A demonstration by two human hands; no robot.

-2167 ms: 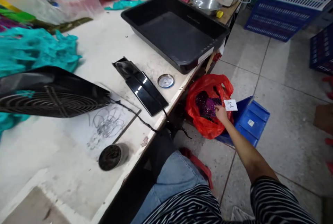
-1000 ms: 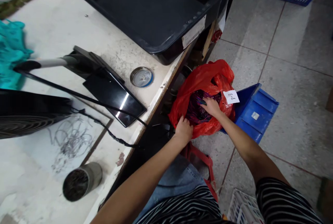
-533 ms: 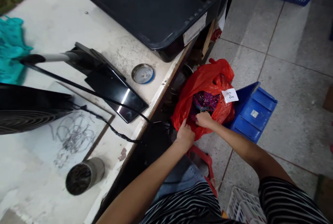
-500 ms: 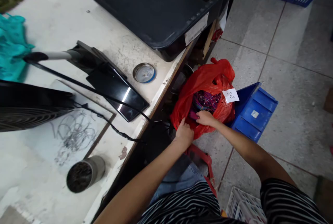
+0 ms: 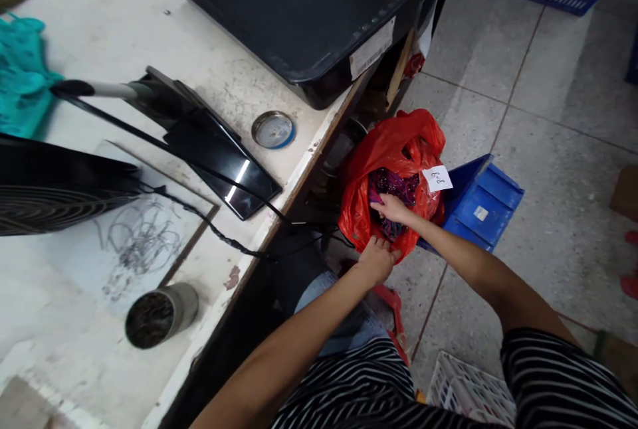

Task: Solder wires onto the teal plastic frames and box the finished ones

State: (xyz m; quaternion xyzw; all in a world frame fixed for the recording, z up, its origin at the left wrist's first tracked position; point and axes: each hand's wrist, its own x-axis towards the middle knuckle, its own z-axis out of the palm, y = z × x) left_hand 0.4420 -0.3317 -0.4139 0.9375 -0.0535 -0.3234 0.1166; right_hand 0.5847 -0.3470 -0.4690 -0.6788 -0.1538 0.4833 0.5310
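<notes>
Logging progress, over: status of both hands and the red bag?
Left hand pinching red bag at near rim. Right hand inside, on purple contents; grip unclear. Bag mouth unobstructed.

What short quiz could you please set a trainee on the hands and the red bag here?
1. True or false: the right hand reaches into the open mouth of the bag.
2. What does the left hand hold? A: the bag's lower edge. B: the black tray. C: the round tin lid.
3. What colour is the bin on the floor right beside the bag?
Key: 1 true; 2 A; 3 blue.
</notes>
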